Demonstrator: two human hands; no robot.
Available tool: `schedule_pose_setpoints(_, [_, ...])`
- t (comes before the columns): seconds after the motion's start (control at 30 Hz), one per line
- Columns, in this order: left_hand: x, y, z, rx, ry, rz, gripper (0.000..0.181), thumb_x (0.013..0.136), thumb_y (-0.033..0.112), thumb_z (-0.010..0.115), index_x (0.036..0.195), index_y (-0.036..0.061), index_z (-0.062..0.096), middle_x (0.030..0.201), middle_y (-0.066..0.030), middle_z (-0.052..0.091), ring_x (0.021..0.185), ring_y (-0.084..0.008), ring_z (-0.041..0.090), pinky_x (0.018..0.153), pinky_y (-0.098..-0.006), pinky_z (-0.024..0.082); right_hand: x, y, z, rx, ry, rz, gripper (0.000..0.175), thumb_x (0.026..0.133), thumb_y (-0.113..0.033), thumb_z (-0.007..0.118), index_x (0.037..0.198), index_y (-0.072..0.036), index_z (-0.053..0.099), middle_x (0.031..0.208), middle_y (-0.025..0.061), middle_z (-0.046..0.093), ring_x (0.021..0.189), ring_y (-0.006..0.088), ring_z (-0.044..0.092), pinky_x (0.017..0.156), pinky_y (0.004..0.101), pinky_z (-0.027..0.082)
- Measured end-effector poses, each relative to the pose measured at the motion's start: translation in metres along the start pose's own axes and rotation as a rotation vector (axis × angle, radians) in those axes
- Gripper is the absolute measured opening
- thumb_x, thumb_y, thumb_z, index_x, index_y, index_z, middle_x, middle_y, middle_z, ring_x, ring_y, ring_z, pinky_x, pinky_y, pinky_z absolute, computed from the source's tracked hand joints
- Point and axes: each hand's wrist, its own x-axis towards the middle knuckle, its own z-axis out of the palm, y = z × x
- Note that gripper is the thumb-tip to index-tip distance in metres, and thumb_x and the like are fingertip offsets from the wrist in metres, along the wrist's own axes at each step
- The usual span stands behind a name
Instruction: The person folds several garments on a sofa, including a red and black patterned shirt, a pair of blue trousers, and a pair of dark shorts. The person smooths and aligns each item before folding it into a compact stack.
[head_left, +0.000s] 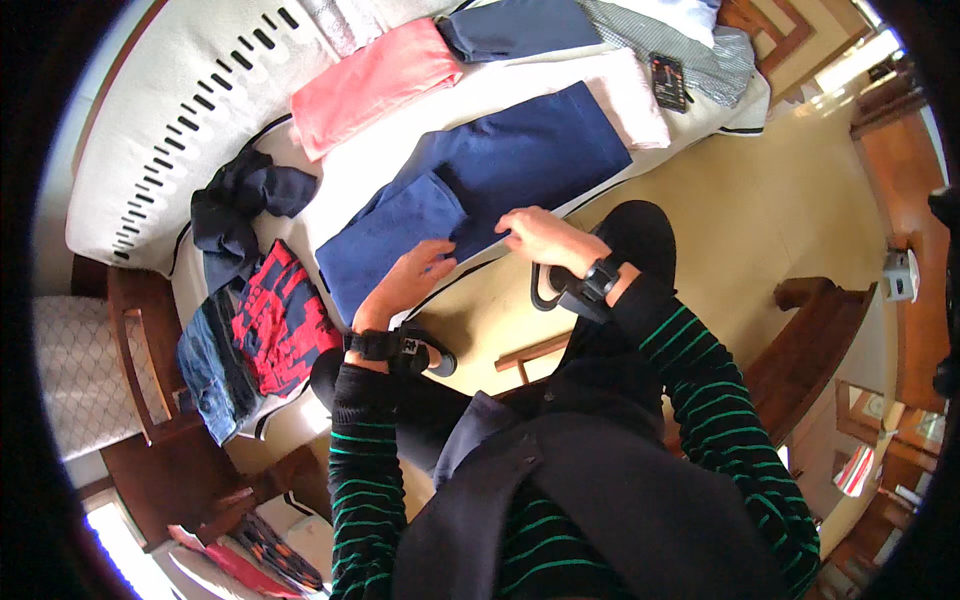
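Observation:
A navy blue cloth garment (517, 154) lies spread along the seat of a cloth-covered sofa, with one end folded back over itself as a flap (409, 232). My left hand (409, 281) is at the near edge of that flap, fingers apart and holding nothing. To its right, my right hand (551, 236) hovers by the garment's near edge with fingers bent and a gap between thumb and forefinger. Whether either hand touches the cloth is hard to see. Both wrists wear black straps with devices.
Behind the garment lie a folded pink cloth (375, 79) and a dark folded cloth (517, 30). A phone (667, 81) rests at the right on pale cloth. At left are a crumpled dark garment (240, 199), a red-and-black patterned garment (281, 326) and denim (214, 367).

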Motion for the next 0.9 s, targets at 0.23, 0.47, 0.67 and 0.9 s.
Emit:
schedule_pose_setpoints(0.23, [-0.040, -0.043, -0.029, 0.292, 0.528, -0.048, 0.042, 0.096, 0.017, 0.065, 0.134, 0.0025, 0.059, 0.131, -0.0207, 0.062, 0.112, -0.0344, 0.064, 0.097, -0.0435, 0.049, 0.049, -0.009, 0.039, 0.376, 0.376, 0.063, 0.042, 0.091, -0.021, 0.073, 0.123, 0.003, 0.060, 0.105, 0.0218, 0.073, 0.095, 0.0321, 0.073, 0.084, 0.0385, 0.057])
schedule_pose_setpoints(0.47, [0.007, -0.027, 0.022, 0.427, 0.354, 0.105, 0.065, 0.093, 0.021, 0.068, 0.150, 0.0037, 0.041, 0.156, -0.0221, 0.038, 0.144, -0.0414, 0.035, 0.118, -0.0466, 0.032, 0.085, -0.005, 0.069, 0.360, 0.442, 0.129, 0.047, 0.076, -0.020, 0.083, 0.111, -0.003, 0.058, 0.088, 0.0159, 0.072, 0.086, 0.0356, 0.071, 0.078, 0.0442, 0.055])
schedule_pose_setpoints(0.67, [0.039, -0.011, 0.073, 0.633, 0.357, -0.006, 0.085, 0.088, 0.032, 0.073, 0.159, 0.0220, 0.029, 0.168, -0.0118, 0.017, 0.154, -0.0387, 0.014, 0.120, -0.0562, 0.020, 0.041, 0.069, -0.026, -0.044, 0.918, 0.177, 0.039, 0.077, -0.024, 0.081, 0.106, -0.003, 0.066, 0.107, 0.0180, 0.069, 0.104, 0.0343, 0.065, 0.093, 0.0433, 0.051])
schedule_pose_setpoints(0.9, [0.037, -0.014, 0.076, 0.610, 0.366, -0.006, 0.089, 0.085, 0.033, 0.076, 0.160, 0.0251, 0.029, 0.168, -0.0108, 0.016, 0.154, -0.0392, 0.012, 0.121, -0.0555, 0.019, 0.007, 0.172, -0.095, -0.164, 0.595, 0.647, 0.086, 0.075, -0.039, 0.083, 0.139, 0.006, 0.049, 0.139, 0.0275, 0.054, 0.132, 0.0410, 0.050, 0.113, 0.0433, 0.039])
